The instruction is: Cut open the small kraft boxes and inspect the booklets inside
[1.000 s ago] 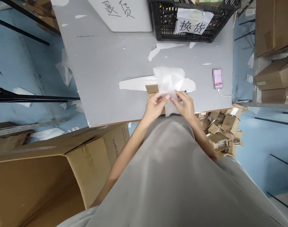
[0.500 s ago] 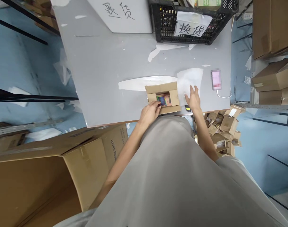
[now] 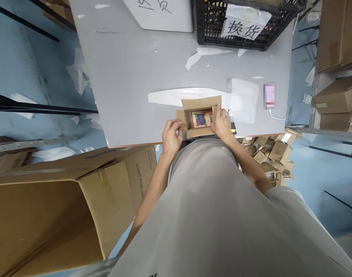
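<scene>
A small cardboard box [image 3: 201, 103] stands at the table's front edge with its flaps raised or folded outward. Inside it lies a flat, colourful printed item [image 3: 201, 119], its right end partly covered by a flap and my fingers. My left hand [image 3: 172, 137] has its fingers bent and pinches the left end flap. On the opposite side, my right hand [image 3: 222, 125] grips the right end flap, thumb toward the inside. Just right of that hand, a black-and-yellow object [image 3: 233, 128] shows in part; its kind is unclear.
White paper sheets [image 3: 245, 100] lie on the grey table [image 3: 124, 77]. A phone [image 3: 269, 95] with a cable is to the right. At the back stand a black crate [image 3: 210, 38] and a white panel [image 3: 170, 21]. Large cartons [image 3: 112, 192] and heaped boxes [image 3: 275, 154] flank me.
My left hand has come out of the box to its left flap. My right hand has moved left from the white sheet onto the right flap. The view has shifted slightly.
</scene>
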A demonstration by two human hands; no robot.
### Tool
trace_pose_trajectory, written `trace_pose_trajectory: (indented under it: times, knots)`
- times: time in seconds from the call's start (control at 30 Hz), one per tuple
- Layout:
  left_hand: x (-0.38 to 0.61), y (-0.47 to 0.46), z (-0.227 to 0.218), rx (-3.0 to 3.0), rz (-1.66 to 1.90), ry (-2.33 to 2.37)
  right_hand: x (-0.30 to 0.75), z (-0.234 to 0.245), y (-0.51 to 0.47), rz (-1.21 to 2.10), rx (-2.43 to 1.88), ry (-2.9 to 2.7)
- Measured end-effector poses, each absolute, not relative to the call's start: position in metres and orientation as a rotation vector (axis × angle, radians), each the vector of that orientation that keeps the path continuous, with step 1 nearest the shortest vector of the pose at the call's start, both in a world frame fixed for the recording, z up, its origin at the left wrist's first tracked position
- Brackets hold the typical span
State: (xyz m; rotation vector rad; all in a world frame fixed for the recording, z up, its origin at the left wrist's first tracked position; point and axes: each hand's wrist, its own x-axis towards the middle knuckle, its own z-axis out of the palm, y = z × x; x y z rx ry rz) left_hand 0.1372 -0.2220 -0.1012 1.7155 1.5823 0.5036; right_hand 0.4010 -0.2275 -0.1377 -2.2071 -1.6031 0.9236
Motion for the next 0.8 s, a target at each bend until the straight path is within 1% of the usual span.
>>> trace_pose_trajectory:
  times: [0.17, 0.33, 0.43, 0.5, 0.57, 0.67, 0.8]
  knots:
    - [0.120, -0.218, -0.107, 1.664, 0.591, 1.643, 0.409, -0.129, -0.226, 0.996, -2.129, -1.658]
    - [0.084, -0.209, -0.108, 1.669, 0.585, 1.752, 0.395, -0.142, -0.223, 1.116, -1.929, -1.706]
    - [0.074, -0.203, -0.104, 1.700, 0.606, 1.842, 0.386, -0.146, -0.221, 1.123, -1.859, -1.719]
    - [0.080, -0.199, -0.100, 1.741, 0.635, 1.801, 0.384, -0.146, -0.222, 1.129, -1.871, -1.710]
    - [0.099, -0.194, -0.096, 1.781, 0.620, 1.662, 0.385, -0.146, -0.222, 1.155, -1.918, -1.683]
    - [0.139, -0.185, -0.102, 1.843, 0.463, 1.419, 0.387, -0.146, -0.225, 1.189, -1.975, -1.636]
    - [0.186, -0.170, -0.135, 1.871, -0.021, 1.291, 0.388, -0.147, -0.227, 1.193, -1.966, -1.600]
